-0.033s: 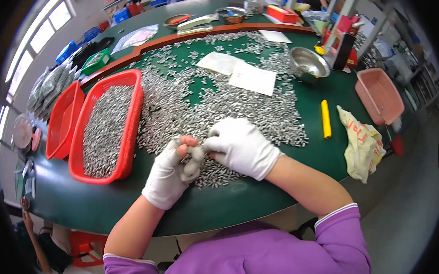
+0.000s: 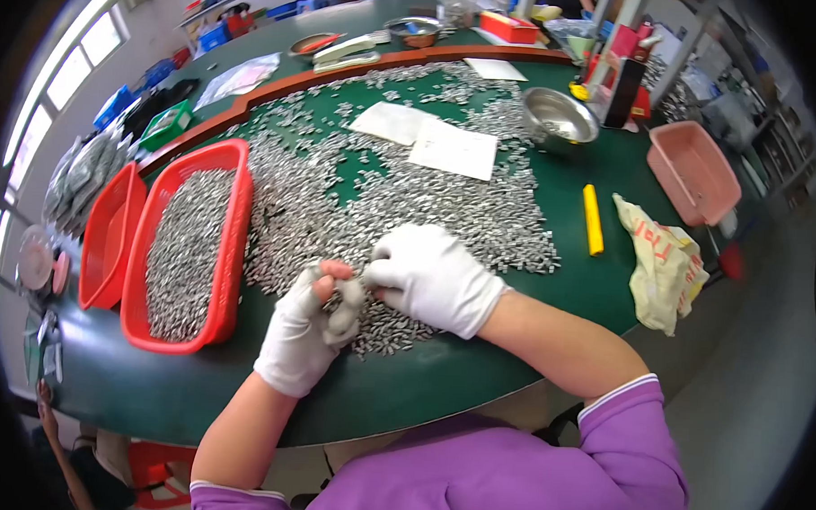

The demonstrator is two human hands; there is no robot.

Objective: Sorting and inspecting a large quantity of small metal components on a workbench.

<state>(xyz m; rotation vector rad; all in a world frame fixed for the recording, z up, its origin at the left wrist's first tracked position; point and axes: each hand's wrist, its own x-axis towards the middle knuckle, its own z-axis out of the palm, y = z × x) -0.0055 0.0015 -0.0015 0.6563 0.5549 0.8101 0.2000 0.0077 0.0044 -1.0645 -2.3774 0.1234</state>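
Both my hands wear white gloves and meet over the near edge of a wide spread of small silvery metal pieces. My left hand is closed, fingers curled in, with bare fingertips poking out of the glove. Close against it, my right hand bends down with thumb and fingers pinched together. Anything held between the fingers is too small or hidden to make out. More pieces lie on the table just below the right hand. A red plastic basket full of the same pieces stands to the left.
An empty red basket stands farther left. White papers lie on the pieces. To the right are a steel bowl, a yellow bar, a cream bag and a pink tub. A brown raised strip crosses behind.
The whole scene has shifted slightly left in the picture. My hands keep nearly the same closed pose, side by side.
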